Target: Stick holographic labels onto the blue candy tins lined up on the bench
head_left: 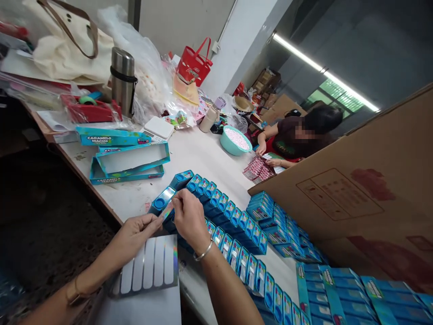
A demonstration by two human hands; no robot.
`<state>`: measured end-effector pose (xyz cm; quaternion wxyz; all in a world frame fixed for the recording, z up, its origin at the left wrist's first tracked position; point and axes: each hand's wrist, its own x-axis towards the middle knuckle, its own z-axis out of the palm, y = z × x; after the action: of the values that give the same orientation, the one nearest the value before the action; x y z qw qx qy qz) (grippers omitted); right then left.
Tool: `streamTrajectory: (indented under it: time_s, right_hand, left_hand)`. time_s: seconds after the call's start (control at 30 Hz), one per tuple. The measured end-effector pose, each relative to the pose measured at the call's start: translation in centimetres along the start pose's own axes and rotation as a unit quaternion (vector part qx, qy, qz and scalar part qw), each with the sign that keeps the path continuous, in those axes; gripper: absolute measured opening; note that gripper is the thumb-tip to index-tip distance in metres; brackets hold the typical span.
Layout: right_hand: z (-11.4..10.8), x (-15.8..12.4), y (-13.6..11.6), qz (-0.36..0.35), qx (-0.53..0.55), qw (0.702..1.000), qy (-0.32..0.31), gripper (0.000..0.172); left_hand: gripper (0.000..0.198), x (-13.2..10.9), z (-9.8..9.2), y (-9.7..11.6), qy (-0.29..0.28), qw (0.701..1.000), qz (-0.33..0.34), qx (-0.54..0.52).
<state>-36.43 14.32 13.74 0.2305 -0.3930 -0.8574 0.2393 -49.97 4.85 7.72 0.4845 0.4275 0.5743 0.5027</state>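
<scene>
A small shiny sticker strip (167,210) stretches between my two hands, over a row of blue boxes. My left hand (142,228) pinches its lower end between thumb and fingers. The fingers of my right hand (191,217) are closed at its upper end. Just behind the strip, a blue box (163,198) with a round mark stands on its end. Below my left hand lies a sticker sheet (149,266) with long pale strips and a shiny border, over white paper (162,302). Beside my right hand, blue boxes (230,210) stand in long rows.
Empty-looking blue display trays (131,160) lie at the left, near a steel thermos (122,81). A turquoise basin (235,142) stands farther back. Across the table, a person (294,135) handles small red packets. A large cardboard box (355,194) rises at the right beside filled blue trays (338,289).
</scene>
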Motion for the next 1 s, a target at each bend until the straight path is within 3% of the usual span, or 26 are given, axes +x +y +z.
streamTrajectory:
  time_s: [0.13, 0.37, 0.53, 0.67, 0.73, 0.87, 0.93, 1.0]
  right_hand:
    - [0.8, 0.6, 0.6, 0.005, -0.093, 0.995, 0.033, 0.013]
    - [1.7, 1.0, 1.9, 0.014, -0.122, 0.992, 0.015, 0.01]
    - [2.5, 1.2, 2.7, 0.052, -0.079, 0.996, 0.007, 0.005]
    - [3.0, 1.5, 3.3, 0.056, -0.031, 0.998, 0.024, 0.023]
    - [3.3, 1.9, 3.3, 0.047, -0.042, 0.998, 0.028, 0.021]
    - [2.4, 1.6, 2.7, 0.022, -0.05, 0.998, 0.036, 0.03]
    - [0.2, -0.4, 2.1, -0.013, -0.007, 0.997, 0.076, 0.036]
    - [-2.8, -4.1, 1.4, -0.034, 0.06, 0.992, 0.105, 0.036]
  left_hand:
    - [0.055, 0.8, -0.1, -0.6, -0.005, 1.0, -0.002, 0.02]
    - [0.057, 1.5, 0.5, -1.4, 0.011, 1.0, -0.015, 0.015]
    - [0.059, 2.2, 0.5, -3.8, 0.037, 0.998, -0.036, 0.025]
    - [0.06, 2.6, 0.6, -6.2, 0.072, 0.994, -0.052, 0.064]
    - [0.059, 2.5, 0.7, -6.5, 0.077, 0.994, -0.038, 0.073]
    - [0.051, 0.9, 1.0, -4.7, 0.07, 0.991, 0.005, 0.116]
    - [0.046, -0.9, 1.3, -2.8, 0.059, 0.987, 0.029, 0.148]
    - [0.043, -3.0, 1.9, -0.8, 0.051, 0.982, 0.055, 0.172]
